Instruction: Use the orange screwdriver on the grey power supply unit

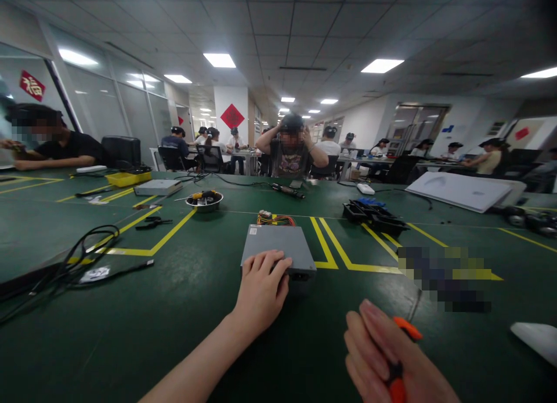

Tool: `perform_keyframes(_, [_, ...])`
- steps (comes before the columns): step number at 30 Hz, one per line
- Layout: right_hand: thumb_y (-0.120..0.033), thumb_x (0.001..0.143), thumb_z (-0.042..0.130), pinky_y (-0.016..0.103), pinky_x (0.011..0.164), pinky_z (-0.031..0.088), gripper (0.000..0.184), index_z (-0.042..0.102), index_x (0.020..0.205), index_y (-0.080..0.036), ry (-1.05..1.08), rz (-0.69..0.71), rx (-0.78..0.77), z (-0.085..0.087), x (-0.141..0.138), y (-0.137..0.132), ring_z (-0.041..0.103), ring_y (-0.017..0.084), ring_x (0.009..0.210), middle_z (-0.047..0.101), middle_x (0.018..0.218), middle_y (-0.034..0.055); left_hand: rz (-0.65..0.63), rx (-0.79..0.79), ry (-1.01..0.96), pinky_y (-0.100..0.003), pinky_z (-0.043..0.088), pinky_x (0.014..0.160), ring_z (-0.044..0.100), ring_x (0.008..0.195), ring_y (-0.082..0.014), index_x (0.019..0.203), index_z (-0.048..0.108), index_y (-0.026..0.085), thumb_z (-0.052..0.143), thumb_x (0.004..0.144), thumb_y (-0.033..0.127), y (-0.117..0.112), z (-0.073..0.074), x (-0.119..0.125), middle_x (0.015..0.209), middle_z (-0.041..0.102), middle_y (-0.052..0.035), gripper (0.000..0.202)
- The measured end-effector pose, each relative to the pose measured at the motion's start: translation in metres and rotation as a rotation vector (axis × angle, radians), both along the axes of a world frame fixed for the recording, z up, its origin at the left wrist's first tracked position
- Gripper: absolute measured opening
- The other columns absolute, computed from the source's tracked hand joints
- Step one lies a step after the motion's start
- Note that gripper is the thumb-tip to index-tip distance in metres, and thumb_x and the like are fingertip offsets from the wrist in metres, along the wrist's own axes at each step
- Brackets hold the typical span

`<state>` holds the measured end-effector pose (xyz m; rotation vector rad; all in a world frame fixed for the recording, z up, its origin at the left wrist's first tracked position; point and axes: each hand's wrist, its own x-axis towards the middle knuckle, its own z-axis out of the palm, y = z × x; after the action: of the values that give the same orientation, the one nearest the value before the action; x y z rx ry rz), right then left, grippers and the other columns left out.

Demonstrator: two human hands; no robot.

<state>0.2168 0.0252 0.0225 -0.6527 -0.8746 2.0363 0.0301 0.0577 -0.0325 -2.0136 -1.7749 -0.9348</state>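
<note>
A grey computer power supply [281,238] sits on the green table in front of me, its cable bundle [278,219] at the far side and a socket on its near face. My left hand [263,281] lies on top of the power supply near its front edge, fingers extended over the metal. At the lower right my right hand [383,351] is closed around a screwdriver [408,327] with an orange and black handle. Its thin shaft points up and away from the power supply, and the fist hides part of the handle.
A metal bowl [204,202] with tools, a flat grey box [158,187] and a yellow tray [128,177] stand left. Black cables [87,252] lie nearer. Black bins [374,216] and a white panel [461,190] are right. Across the table sits a person [290,151], hands raised to the head.
</note>
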Motion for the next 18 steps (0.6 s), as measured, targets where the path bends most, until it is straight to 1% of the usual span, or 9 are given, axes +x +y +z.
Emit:
perform_keyframes(2, [-0.037,0.068,0.073,0.021,0.035,0.027,0.042,0.044,0.043,-0.020,0.093,-0.117,-0.061,0.008,0.003,0.008,0.029,0.005,0.033,0.039,0.040,-0.0065,0.003,-0.009,0.004,-0.041,0.033,0.091,0.047,0.111,-0.0226,0.113,0.053,0.027,0.049,0.085,0.018,-0.001,0.001,0.000,0.119,0.055,-0.0028,0.030])
perform_keyframes(4, [-0.031,0.064,0.076,0.019,0.035,0.029,0.034,0.048,0.049,-0.020,0.106,-0.238,-0.133,0.006,0.002,0.017,0.032,0.005,0.035,0.040,0.044,-0.0078,0.002,-0.009,0.005,-0.042,0.033,0.091,0.046,0.111,-0.0229,0.114,0.053,0.026,0.049,0.085,0.019,-0.002,0.002,-0.001,0.120,0.055,-0.0032,0.030])
perform_keyframes(5, [-0.028,0.062,0.077,0.017,0.033,0.028,0.031,0.049,0.053,-0.020,0.081,-0.287,-0.155,0.001,0.000,0.022,0.031,0.004,0.035,0.041,0.046,-0.0084,-0.003,-0.012,0.006,-0.042,0.033,0.091,0.046,0.111,-0.0229,0.114,0.053,0.026,0.049,0.085,0.019,-0.002,0.001,-0.001,0.121,0.054,-0.0032,0.030])
perform_keyframes(8, [-0.028,0.070,0.069,0.017,0.035,0.031,0.022,0.051,0.061,-0.019,-0.064,-0.362,-0.286,-0.022,-0.009,0.030,0.037,0.005,0.039,0.047,0.052,-0.0066,-0.017,-0.029,0.009,-0.041,0.033,0.092,0.046,0.112,-0.0225,0.115,0.052,0.026,0.049,0.084,0.017,-0.003,0.001,-0.003,0.122,0.053,-0.0036,0.032])
perform_keyframes(11, [-0.033,0.071,0.066,0.019,0.038,0.035,0.018,0.056,0.072,-0.018,-0.184,-0.366,-0.210,-0.040,-0.015,0.024,0.043,0.008,0.043,0.053,0.057,-0.0041,-0.043,-0.043,0.033,-0.042,0.032,0.094,0.043,0.117,-0.0230,0.118,0.051,0.026,0.049,0.083,0.018,-0.004,0.003,-0.004,0.126,0.051,-0.0048,0.036])
perform_keyframes(13, [-0.037,0.069,0.066,0.021,0.041,0.038,0.025,0.059,0.083,-0.017,-0.254,-0.347,-0.122,-0.046,-0.013,0.016,0.048,0.010,0.048,0.055,0.060,-0.0034,-0.061,-0.058,0.065,-0.042,0.031,0.096,0.041,0.122,-0.0236,0.121,0.049,0.025,0.049,0.083,0.020,-0.005,0.006,-0.006,0.129,0.049,-0.0056,0.038])
perform_keyframes(14, [-0.039,0.069,0.066,0.021,0.041,0.038,0.031,0.059,0.089,-0.017,-0.304,-0.323,-0.073,-0.047,-0.011,0.013,0.048,0.010,0.048,0.055,0.060,-0.0037,-0.069,-0.072,0.085,-0.042,0.031,0.097,0.040,0.123,-0.0237,0.122,0.048,0.025,0.049,0.083,0.022,-0.005,0.008,-0.007,0.130,0.049,-0.0058,0.039])
perform_keyframes(16, [-0.044,0.071,0.063,0.020,0.038,0.033,0.043,0.055,0.104,-0.018,-0.454,-0.231,0.035,-0.046,-0.002,0.007,0.045,0.009,0.043,0.054,0.057,-0.0054,-0.078,-0.109,0.138,-0.042,0.031,0.099,0.039,0.125,-0.0237,0.125,0.046,0.025,0.050,0.083,0.027,-0.006,0.012,-0.010,0.132,0.048,-0.0066,0.042])
perform_keyframes(18, [-0.049,0.076,0.056,0.021,0.036,0.028,0.052,0.047,0.116,-0.018,-0.633,-0.114,0.139,-0.045,0.009,0.006,0.039,0.008,0.037,0.053,0.054,-0.0067,-0.060,-0.128,0.193,-0.043,0.030,0.102,0.036,0.128,-0.0248,0.129,0.041,0.024,0.053,0.082,0.033,-0.007,0.014,-0.013,0.137,0.043,-0.0078,0.049])
